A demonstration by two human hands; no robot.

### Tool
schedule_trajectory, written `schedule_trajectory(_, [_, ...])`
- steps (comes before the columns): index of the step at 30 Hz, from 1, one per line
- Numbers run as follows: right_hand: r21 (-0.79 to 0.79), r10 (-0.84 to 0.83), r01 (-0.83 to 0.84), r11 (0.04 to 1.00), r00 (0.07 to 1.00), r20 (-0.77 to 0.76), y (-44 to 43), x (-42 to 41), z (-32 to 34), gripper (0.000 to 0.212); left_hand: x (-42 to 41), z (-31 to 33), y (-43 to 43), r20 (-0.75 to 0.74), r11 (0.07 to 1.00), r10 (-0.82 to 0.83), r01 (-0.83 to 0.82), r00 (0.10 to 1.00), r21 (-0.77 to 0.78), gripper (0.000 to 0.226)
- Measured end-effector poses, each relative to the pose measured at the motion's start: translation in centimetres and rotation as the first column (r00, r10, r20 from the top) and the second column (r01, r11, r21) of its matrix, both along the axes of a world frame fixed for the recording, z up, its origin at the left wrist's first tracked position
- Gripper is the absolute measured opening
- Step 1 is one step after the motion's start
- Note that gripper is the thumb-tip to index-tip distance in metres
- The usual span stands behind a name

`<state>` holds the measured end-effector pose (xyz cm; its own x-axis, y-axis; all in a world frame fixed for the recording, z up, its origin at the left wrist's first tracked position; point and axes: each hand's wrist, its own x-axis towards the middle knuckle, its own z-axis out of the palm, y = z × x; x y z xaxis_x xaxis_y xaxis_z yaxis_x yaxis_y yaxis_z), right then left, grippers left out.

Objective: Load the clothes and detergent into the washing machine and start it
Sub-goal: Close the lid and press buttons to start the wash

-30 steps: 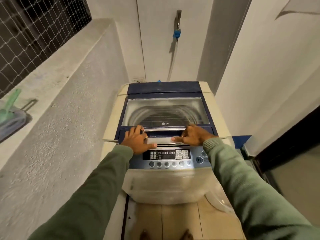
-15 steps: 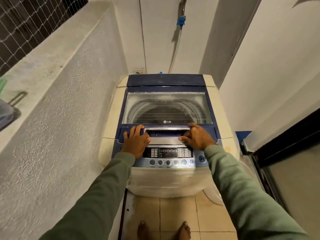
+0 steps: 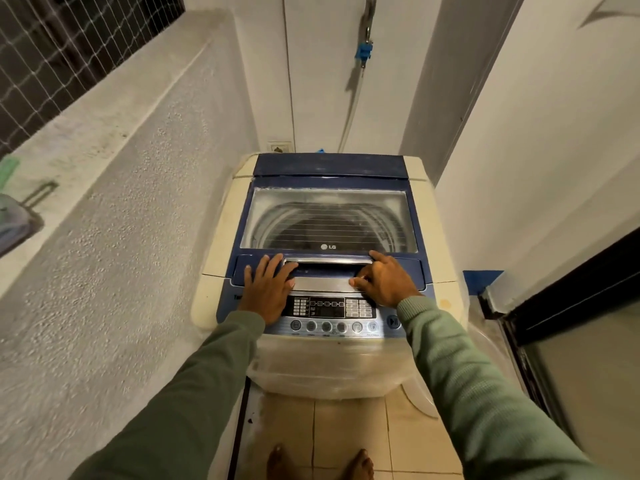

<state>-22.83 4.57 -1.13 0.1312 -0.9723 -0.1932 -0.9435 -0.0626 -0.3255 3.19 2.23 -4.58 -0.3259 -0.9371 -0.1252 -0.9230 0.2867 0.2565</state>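
The washing machine (image 3: 325, 362) stands upright on the tiled floor (image 3: 346, 427). Its top runs lengthwise away from the person, and the control panel (image 3: 329, 308) lies at the machine's near edge, facing them. The lid (image 3: 329, 220) lies flat and closed on the machine's top, with the drum showing dark through its glass and its blue back strip toward the machine's far end. The silver handle (image 3: 325, 263) sits at the lid's near edge, its long axis running across the machine from side to side.

Both hands are on the machine, 1 at each end of the handle. The left hand (image 3: 268, 292) lies flat on the lid's blue front strip, fingers straight and spread, pointing toward the machine's back. The right hand (image 3: 384, 284) is bent over the handle's right end, with the thumb on the silver strip below and the forefinger on the bar above. Whether it actually grips cannot be told.

Behind the machine a tap with a blue fitting (image 3: 363, 51) is fixed to the wall. A rough plastered parapet (image 3: 104, 202) runs along the machine's left side. 2 bare feet (image 3: 277, 460) stand in front of the machine.
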Motion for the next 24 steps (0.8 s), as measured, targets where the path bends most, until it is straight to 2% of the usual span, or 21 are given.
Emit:
schedule_trajectory(3, [-0.031,-0.047,0.050,0.998,0.993,0.108,0.7,-0.4,0.8,0.029,0.4,1.1,0.4,-0.149,0.999,0.047,-0.045,0.988,0.013,0.046])
schedule_trajectory(5, [-0.135,-0.058,0.077,0.988,0.988,0.143,1.6,-1.2,1.0,0.026,0.9,1.5,1.0,-0.180,0.995,0.092,-0.098,0.979,-0.027,0.049])
schedule_trajectory(9, [-0.290,-0.038,0.059,0.955,0.996,0.078,2.7,-3.8,0.0,0.029,1.6,1.4,1.7,-0.129,0.986,0.136,-0.146,0.982,-0.078,0.053])
schedule_trajectory(13, [-0.280,-0.080,0.087,0.956,0.996,0.037,3.8,-6.1,-1.9,0.049,2.1,0.2,1.8,-0.026,0.990,0.113,-0.115,0.993,-0.083,0.056])
schedule_trajectory(15, [-0.243,-0.113,0.137,0.960,0.987,0.111,4.6,-6.7,-2.8,0.052,2.2,-0.3,1.9,-0.027,0.990,0.086,-0.088,0.996,-0.113,0.058])
schedule_trajectory(18, [-0.220,-0.146,0.206,0.954,0.954,0.260,5.7,-6.7,-3.8,0.049,2.0,-0.9,2.1,-0.117,0.982,0.021,-0.043,0.993,-0.186,0.061])
schedule_trajectory(20, [-0.246,-0.152,0.233,0.941,0.939,0.309,6.1,-6.4,-4.4,0.047,1.8,-1.8,2.2,-0.193,0.976,-0.025,-0.019,0.981,-0.219,0.060])
schedule_trajectory(24, [-0.284,-0.168,0.295,0.912,0.903,0.396,6.7,-5.9,-4.3,0.051,1.8,-2.6,2.4,-0.298,0.962,-0.012,-0.070,0.955,-0.263,0.053])
